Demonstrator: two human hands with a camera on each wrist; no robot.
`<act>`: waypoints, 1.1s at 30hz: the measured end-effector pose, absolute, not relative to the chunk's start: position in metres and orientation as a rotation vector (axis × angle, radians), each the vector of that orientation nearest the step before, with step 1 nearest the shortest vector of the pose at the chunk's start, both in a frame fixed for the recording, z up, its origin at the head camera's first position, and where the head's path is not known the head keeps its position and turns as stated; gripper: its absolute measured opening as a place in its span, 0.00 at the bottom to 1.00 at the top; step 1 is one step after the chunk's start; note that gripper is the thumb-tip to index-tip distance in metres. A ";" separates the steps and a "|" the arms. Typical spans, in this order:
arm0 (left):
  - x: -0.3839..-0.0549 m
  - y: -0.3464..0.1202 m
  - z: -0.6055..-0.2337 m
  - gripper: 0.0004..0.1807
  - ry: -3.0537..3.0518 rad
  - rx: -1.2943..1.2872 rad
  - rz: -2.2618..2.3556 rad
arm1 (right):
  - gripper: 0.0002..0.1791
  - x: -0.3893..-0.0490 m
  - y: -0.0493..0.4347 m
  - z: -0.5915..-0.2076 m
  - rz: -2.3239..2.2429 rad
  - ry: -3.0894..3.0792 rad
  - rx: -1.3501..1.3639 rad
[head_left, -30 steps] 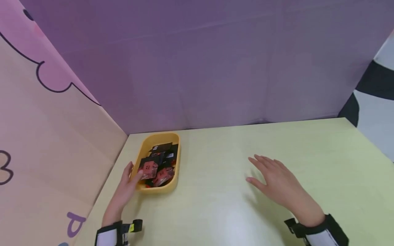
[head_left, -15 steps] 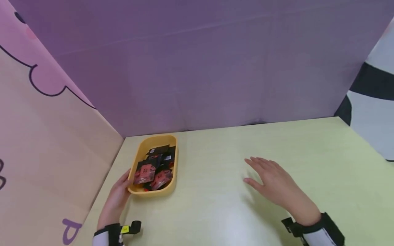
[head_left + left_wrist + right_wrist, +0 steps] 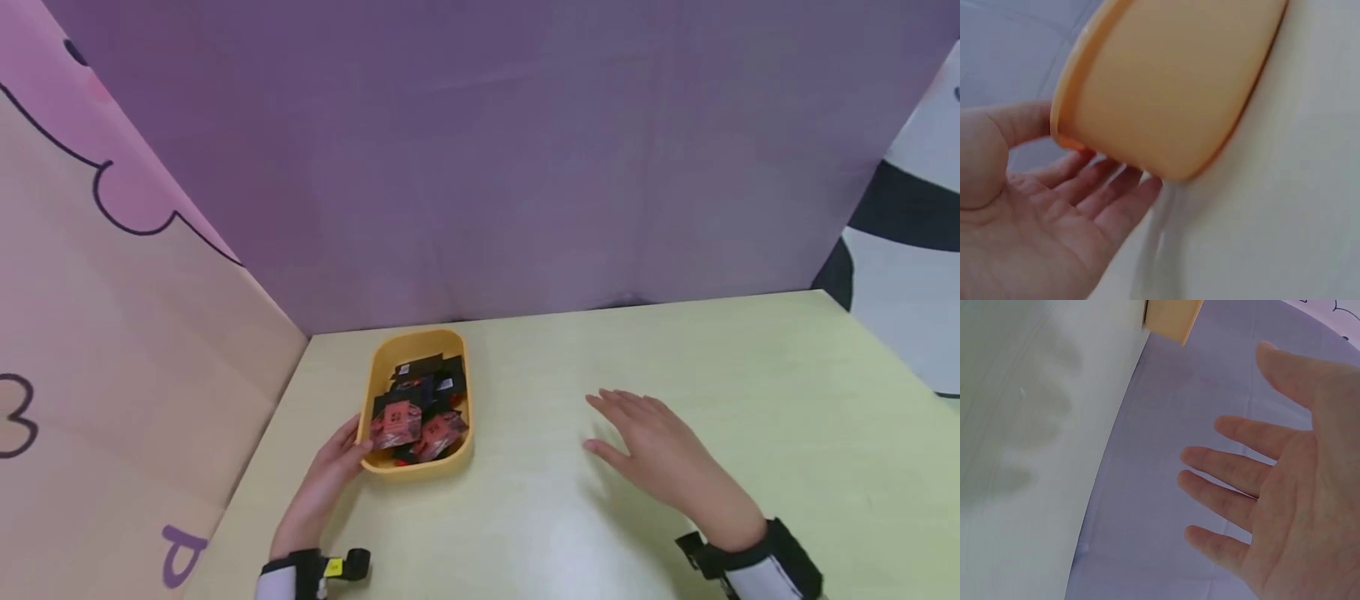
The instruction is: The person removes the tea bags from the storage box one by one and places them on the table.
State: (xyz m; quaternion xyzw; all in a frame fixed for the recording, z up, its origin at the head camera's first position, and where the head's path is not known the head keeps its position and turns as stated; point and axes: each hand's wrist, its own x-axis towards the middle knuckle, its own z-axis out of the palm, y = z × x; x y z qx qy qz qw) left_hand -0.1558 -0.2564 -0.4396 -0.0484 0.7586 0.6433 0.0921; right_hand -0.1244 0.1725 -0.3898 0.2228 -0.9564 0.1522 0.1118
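A yellow basket (image 3: 416, 471) is being grasped at its near left corner by the left hand (image 3: 330, 471), over the left part of a pale table (image 3: 540, 375). The rim is being clasped between the thumb (image 3: 1029, 122) and the curled fingers (image 3: 1125, 209), the latter being set against the outside of the basket, as is being shown in the left wrist view. Whether the base is being borne by the tabletop or is being raised slightly cannot be told. Inside the basket, its mouth being turned upward, a heap of flat packets (image 3: 397, 421) is being contained; black and red surfaces are being shown by them, small white labels are being displayed on some, and one packet is being partly overlapped by another. The right hand (image 3: 660, 454) is being held above the table, well apart from the basket, its fingers being released, extended and slightly spread, and a shadow is being cast below it. Around each wrist a black strap is being worn. Behind the table a purple cloth (image 3: 487, 167) is being hung; the left side is being bordered by a pink and cream panel (image 3: 112, 350), the right side by a black and white one.
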 end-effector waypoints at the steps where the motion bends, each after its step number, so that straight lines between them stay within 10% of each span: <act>1: -0.155 -0.256 -0.442 0.33 2.257 -0.157 1.900 | 0.31 -0.125 0.172 -0.391 0.443 -2.805 0.657; 21: -0.152 -0.257 -0.465 0.33 2.116 -0.135 2.125 | 0.22 -0.188 0.036 -0.338 0.223 -2.885 1.365; 33: -0.148 -0.262 -0.468 0.34 2.099 -0.130 2.176 | 0.30 -0.219 -0.052 -0.371 -0.031 -2.997 1.372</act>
